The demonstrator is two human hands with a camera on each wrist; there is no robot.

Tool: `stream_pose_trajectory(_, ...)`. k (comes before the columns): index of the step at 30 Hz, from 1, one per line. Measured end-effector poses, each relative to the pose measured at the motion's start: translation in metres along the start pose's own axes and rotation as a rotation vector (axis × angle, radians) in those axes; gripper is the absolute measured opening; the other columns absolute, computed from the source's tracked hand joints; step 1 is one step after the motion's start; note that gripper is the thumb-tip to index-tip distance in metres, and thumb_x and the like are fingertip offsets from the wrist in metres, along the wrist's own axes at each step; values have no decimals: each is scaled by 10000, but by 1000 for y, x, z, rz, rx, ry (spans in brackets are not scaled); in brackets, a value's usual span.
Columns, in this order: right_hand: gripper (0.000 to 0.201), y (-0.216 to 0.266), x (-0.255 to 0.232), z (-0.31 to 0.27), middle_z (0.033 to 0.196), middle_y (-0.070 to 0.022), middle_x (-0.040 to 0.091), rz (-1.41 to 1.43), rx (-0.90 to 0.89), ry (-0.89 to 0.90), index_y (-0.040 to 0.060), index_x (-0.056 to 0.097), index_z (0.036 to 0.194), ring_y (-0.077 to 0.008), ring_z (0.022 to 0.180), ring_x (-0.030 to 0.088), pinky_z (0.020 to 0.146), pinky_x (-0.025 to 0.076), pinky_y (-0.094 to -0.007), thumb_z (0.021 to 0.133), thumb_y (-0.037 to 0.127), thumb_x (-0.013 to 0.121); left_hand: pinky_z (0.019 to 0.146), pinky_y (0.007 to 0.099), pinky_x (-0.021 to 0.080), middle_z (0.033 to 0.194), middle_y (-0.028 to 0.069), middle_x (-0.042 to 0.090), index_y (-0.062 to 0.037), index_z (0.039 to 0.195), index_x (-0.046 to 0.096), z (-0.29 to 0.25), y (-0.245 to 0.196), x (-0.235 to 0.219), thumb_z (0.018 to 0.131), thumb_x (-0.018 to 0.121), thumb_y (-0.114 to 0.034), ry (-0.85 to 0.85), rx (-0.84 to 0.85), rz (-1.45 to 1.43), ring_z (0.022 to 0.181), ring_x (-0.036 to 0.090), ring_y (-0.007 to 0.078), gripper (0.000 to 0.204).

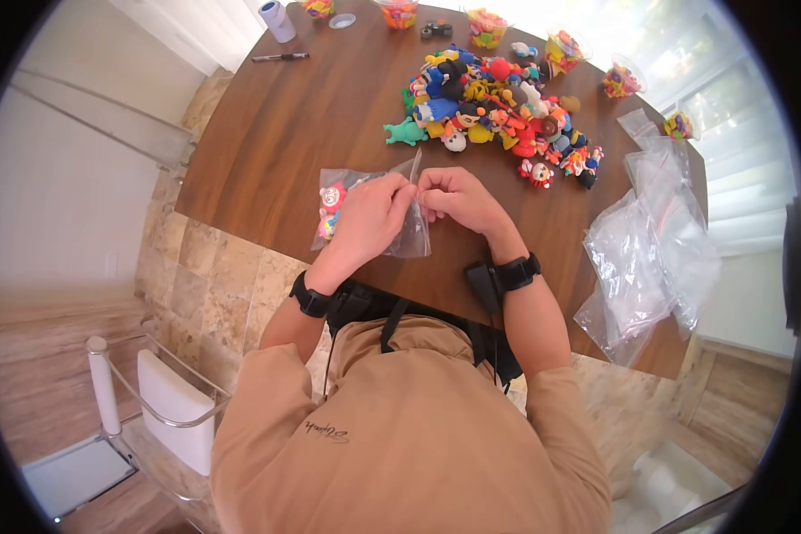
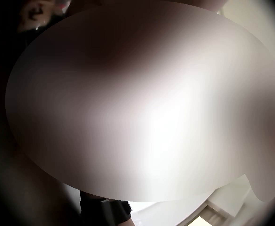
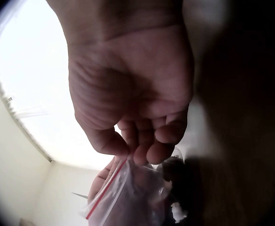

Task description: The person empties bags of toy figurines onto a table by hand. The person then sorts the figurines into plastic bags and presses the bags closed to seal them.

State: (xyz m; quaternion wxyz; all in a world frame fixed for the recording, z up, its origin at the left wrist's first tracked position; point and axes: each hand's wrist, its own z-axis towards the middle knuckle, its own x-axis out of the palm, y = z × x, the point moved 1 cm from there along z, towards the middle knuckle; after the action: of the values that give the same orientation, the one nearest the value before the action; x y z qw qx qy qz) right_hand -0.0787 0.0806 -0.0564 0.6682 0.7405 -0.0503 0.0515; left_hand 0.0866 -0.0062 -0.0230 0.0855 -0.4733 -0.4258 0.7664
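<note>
A clear zip bag (image 1: pixel 414 238) lies near the table's front edge, with a red-and-white toy figure (image 1: pixel 331 198) and a colourful one (image 1: pixel 327 226) inside at its left end. My left hand (image 1: pixel 370 214) lies across the bag and grips it near its mouth, fingertips close to those of the other hand. Thumb and fingers of my right hand (image 1: pixel 461 198) pinch the bag's mouth edge. The right wrist view shows this pinch at one end of the red zip strip (image 3: pixel 107 190). A blurred patch hides most of the left wrist view.
Beyond the bag lies a big pile of toy figures (image 1: pixel 498 111). Clear empty bags (image 1: pixel 650 240) cover the table's right side. Several cups of colourful pieces (image 1: pixel 487 28) line the far edge. A pen (image 1: pixel 280 58) and a white bottle (image 1: pixel 278 21) are at far left.
</note>
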Motion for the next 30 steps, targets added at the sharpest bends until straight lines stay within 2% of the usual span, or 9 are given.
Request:
stream_pose_trajectory(4, 73, 6, -5, -2, 704, 9, 608, 14, 4, -71, 50, 609, 805, -62, 634, 555, 577, 416, -218, 849, 98, 575, 610, 314, 446, 703, 83, 612, -11, 865, 614, 2, 0, -6, 988, 553, -187, -13, -91, -88, 658, 590, 170, 224)
stream_pose_trajectory(7, 89, 1, -17, -2, 671, 6, 589, -52, -8, -136, 41, 599, 768, -64, 613, 539, 559, 409, -229, 822, 105, 570, 576, 197, 376, 702, -57, 539, -36, 814, 595, 5, -7, -23, 1018, 538, -174, -27, -256, -473, 647, 475, 16, 253)
stream_pose_trajectory(10, 110, 1, -22, -3, 639, 5, 572, -165, -21, -222, 31, 597, 748, -67, 597, 526, 554, 406, -238, 812, 118, 576, 569, 195, 366, 693, -59, 524, -34, 817, 602, 8, 9, -45, 1010, 550, -161, -147, -192, -530, 635, 463, 16, 237)
stream_pose_trajectory(18, 169, -4, -20, -1, 675, 3, 584, -374, -106, -399, 13, 621, 782, -73, 645, 526, 605, 422, -255, 839, 172, 615, 633, 191, 408, 764, -45, 585, -10, 885, 653, 3, 7, -36, 1000, 575, -126, -25, -126, -583, 712, 512, 15, 180)
stream_pose_trajectory(20, 237, 1, -20, -1, 705, -13, 602, -162, -232, -542, 11, 660, 825, -79, 679, 534, 632, 430, -259, 871, 243, 682, 716, 263, 479, 840, 13, 636, 22, 968, 663, 2, 22, -41, 957, 637, -173, -77, -189, -437, 784, 593, 105, 196)
stream_pose_trajectory(21, 237, 4, -19, -3, 705, -13, 602, -159, -232, -540, 11, 660, 825, -79, 679, 534, 632, 430, -259, 871, 243, 682, 782, 310, 484, 929, 70, 645, 22, 984, 661, 2, 31, -43, 929, 664, -204, -256, -101, -191, 863, 613, 181, 233)
stream_pose_trajectory(23, 293, 12, -16, -9, 721, -21, 612, -169, -160, -311, 16, 690, 866, -88, 678, 532, 633, 429, -261, 883, 306, 724, 952, 420, 450, 1162, 203, 612, 21, 1039, 658, -4, 37, -51, 850, 726, -300, -446, -102, 130, 1116, 568, 366, 379)
stream_pose_trajectory(27, 258, 27, 8, -13, 767, -11, 626, -436, -134, -136, 19, 716, 906, -90, 712, 538, 650, 429, -266, 903, 277, 709, 974, 417, 449, 1194, 180, 627, 19, 1106, 653, -29, 55, -38, 860, 726, -293, -304, -226, 349, 1155, 572, 333, 404)
stream_pose_trajectory(30, 226, 9, 9, -3, 813, -15, 644, -435, -162, -161, 9, 722, 933, -95, 737, 542, 678, 444, -274, 931, 230, 679, 1046, 433, 407, 1255, 183, 611, 10, 1113, 657, -39, 49, -19, 843, 740, -271, -278, -84, 321, 1235, 525, 355, 399)
